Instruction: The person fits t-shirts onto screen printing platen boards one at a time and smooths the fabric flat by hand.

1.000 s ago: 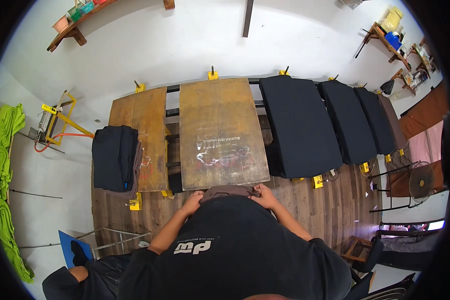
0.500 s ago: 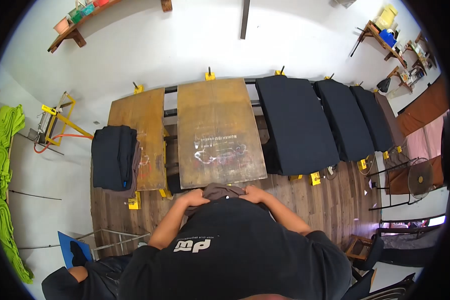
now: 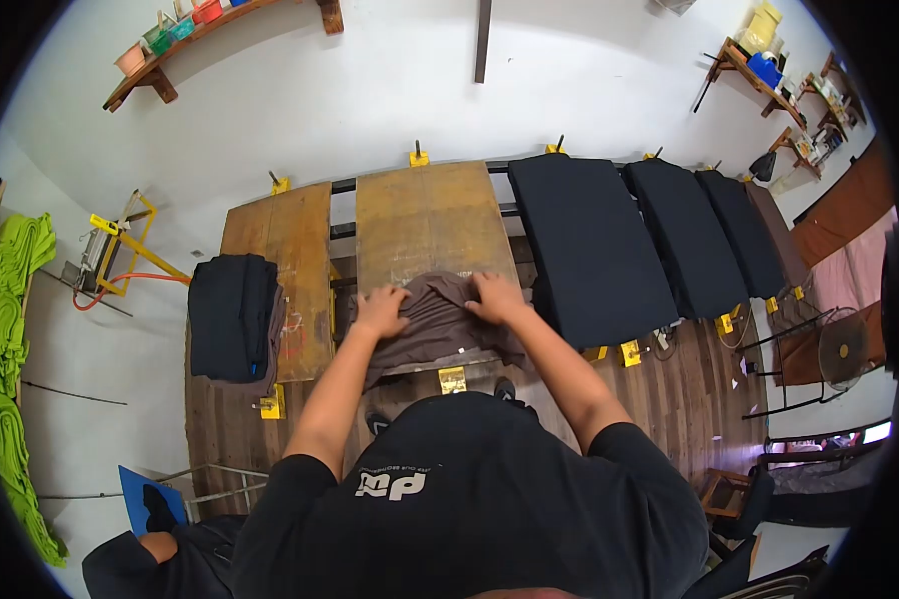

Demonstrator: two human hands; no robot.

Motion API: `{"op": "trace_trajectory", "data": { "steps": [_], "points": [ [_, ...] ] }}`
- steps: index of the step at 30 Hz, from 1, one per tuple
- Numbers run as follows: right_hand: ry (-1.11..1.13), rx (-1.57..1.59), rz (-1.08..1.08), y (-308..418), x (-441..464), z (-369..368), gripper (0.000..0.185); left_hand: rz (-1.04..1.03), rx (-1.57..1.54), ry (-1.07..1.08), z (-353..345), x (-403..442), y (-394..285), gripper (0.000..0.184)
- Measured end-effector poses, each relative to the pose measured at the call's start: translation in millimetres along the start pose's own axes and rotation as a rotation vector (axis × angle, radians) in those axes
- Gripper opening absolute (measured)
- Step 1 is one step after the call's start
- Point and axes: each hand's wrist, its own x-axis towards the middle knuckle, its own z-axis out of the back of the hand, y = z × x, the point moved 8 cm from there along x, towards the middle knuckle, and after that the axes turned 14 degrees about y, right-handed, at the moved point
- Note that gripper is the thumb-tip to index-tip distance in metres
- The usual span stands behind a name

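Observation:
A bunched brown shirt (image 3: 432, 324) lies over the near end of the middle wooden board (image 3: 422, 222), with a small white tag showing near its front edge. At the shirt's left side, my left hand (image 3: 382, 309) grips the cloth with bent fingers. My right hand (image 3: 496, 299) has hold of its right side in the same way. Between the two hands the fabric is wrinkled and pulled sideways. The far part of the board is bare wood, and its printed markings are mostly covered by the shirt.
Folded dark garments (image 3: 232, 317) are piled on the left board (image 3: 305, 235). Black cloth (image 3: 591, 250) covers the board to the right, with more covered boards beyond. Green cloth bundles (image 3: 8, 319) line the left wall. Another person's arm (image 3: 155, 547) is at lower left. A fan (image 3: 844, 351) stands right.
Both hands have moved forward from beside my body onto the middle board, drawing the brown shirt over its near end. A yellow bracket and my feet have come into view below.

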Motion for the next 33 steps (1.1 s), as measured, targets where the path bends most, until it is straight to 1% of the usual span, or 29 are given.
{"op": "trace_trajectory", "data": {
  "steps": [1, 2, 3, 4, 5, 6, 7, 8, 10, 11, 13, 14, 15, 17, 18, 19, 20, 21, 23, 24, 25, 26, 27, 28, 29, 30, 31, 32, 33],
  "points": [
    [-0.032, 0.064, 0.014, -1.2, -4.4, -12.7, 0.054, -0.013, -0.115, -0.049, -10.6, -4.3, -3.4, 0.064],
    [-0.070, 0.058, 0.017, 0.8, -15.0, -16.0, 0.052, -0.026, -0.230, -0.098, -18.3, -9.4, -5.7, 0.065],
    [-0.109, 0.050, 0.020, 1.7, -24.2, -17.4, 0.050, -0.021, -0.183, -0.179, -19.9, -17.0, -5.6, 0.062],
    [-0.211, 0.099, 0.043, -0.8, -29.7, -19.0, 0.042, -0.020, -0.181, -0.184, -24.5, -18.7, -3.6, 0.062],
    [-0.212, 0.099, 0.044, -8.3, -29.1, -23.1, 0.042, 0.031, -0.279, -0.225, -27.8, -21.4, 5.4, 0.060],
    [-0.294, 0.174, 0.090, -12.4, -35.3, -16.6, 0.039, 0.083, -0.377, -0.264, -27.8, -26.5, 12.2, 0.059],
    [-0.376, 0.250, 0.135, -16.1, -40.9, -11.0, 0.037, 0.073, -0.387, -0.359, -22.6, -32.9, 12.1, 0.058],
    [-0.471, 0.206, 0.165, -17.5, -47.7, -4.7, 0.037, 0.074, -0.388, -0.357, -21.9, -35.4, 14.9, 0.058],
    [-0.460, 0.166, 0.185, -17.4, -58.0, 11.4, 0.037, 0.039, -0.206, -0.281, -7.8, -42.8, 6.4, 0.052],
    [-0.450, 0.124, 0.204, -16.4, -63.6, 18.7, 0.037, 0.037, -0.209, -0.280, 0.0, -48.1, 4.2, 0.052],
    [-0.449, 0.090, 0.196, -17.4, -74.0, 31.4, 0.039, -0.050, -0.189, -0.454, 27.4, -67.2, -6.0, 0.046],
    [-0.417, 0.084, 0.177, -18.0, -78.0, 36.8, 0.042, -0.097, -0.168, -0.532, 38.2, -75.5, -8.8, 0.045],
    [-0.386, 0.079, 0.158, -20.7, -78.7, 38.8, 0.044, -0.096, -0.168, -0.532, 47.3, -80.6, -10.5, 0.045],
    [-0.403, 0.070, 0.164, -31.0, -79.8, 42.0, 0.045, -0.279, -0.242, -0.648, 69.1, -96.7, -21.7, 0.044],
    [-0.352, 0.082, 0.171, -35.5, -78.2, 42.9, 0.043, -0.280, -0.241, -0.648, 69.5, -97.2, -17.8, 0.044],
    [-0.300, 0.096, 0.178, -40.2, -76.9, 42.3, 0.041, -0.336, -0.277, -0.536, 64.4, -93.8, -15.5, 0.046],
    [-0.347, 0.007, 0.166, -46.1, -76.2, 42.5, 0.041, -0.390, -0.312, -0.423, 58.2, -89.9, -16.0, 0.048],
    [-0.349, 0.007, 0.166, -45.9, -77.9, 47.7, 0.041, -0.392, -0.268, -0.442, 74.9, -103.3, -27.2, 0.043],
    [-0.400, 0.023, 0.194, -38.6, -92.5, 70.7, 0.033, -0.381, -0.251, -0.441, 77.0, -104.4, -20.6, 0.040],
    [-0.401, 0.024, 0.193, -34.4, -98.5, 80.9, 0.033, -0.369, -0.236, -0.438, 77.7, -105.2, -16.7, 0.037],
    [-0.423, -0.053, 0.273, -20.7, -107.4, 91.5, 0.029, -0.367, -0.210, -0.509, 86.2, -109.6, -14.8, 0.031],
    [-0.443, -0.129, 0.352, -7.8, -115.2, 97.1, 0.025, -0.346, -0.226, -0.548, 90.9, -110.4, -8.7, 0.028],
    [-0.441, -0.128, 0.351, -3.3, -117.0, 98.3, 0.025, -0.325, -0.243, -0.587, 97.6, -111.6, -5.7, 0.026],
    [-0.480, -0.209, 0.387, 8.4, -120.5, 100.0, 0.025, -0.353, -0.217, -0.658, 111.2, -120.6, -12.0, 0.016],
    [-0.519, -0.291, 0.424, 20.4, -124.0, 102.3, 0.026, -0.354, -0.217, -0.658, 108.8, -116.6, -9.8, 0.016],
    [-0.545, -0.265, 0.461, 35.7, -133.9, 112.8, 0.022, -0.422, -0.425, -0.667, 106.2, -110.7, 0.2, 0.011],
    [-0.559, -0.114, 0.571, 52.4, -145.0, 126.3, 0.017, -0.488, -0.633, -0.673, 105.2, -106.1, 8.8, 0.007],
    [-0.569, 0.040, 0.678, 67.8, -156.2, 138.9, 0.012, -0.518, -0.979, -0.724, 101.0, -103.1, 13.1, 0.006],
    [-0.541, 0.224, 0.769, 78.7, -163.5, 148.4, 0.007, -0.407, -1.170, -0.700, 98.1, -96.3, 23.1, 0.006]
  ]
}}
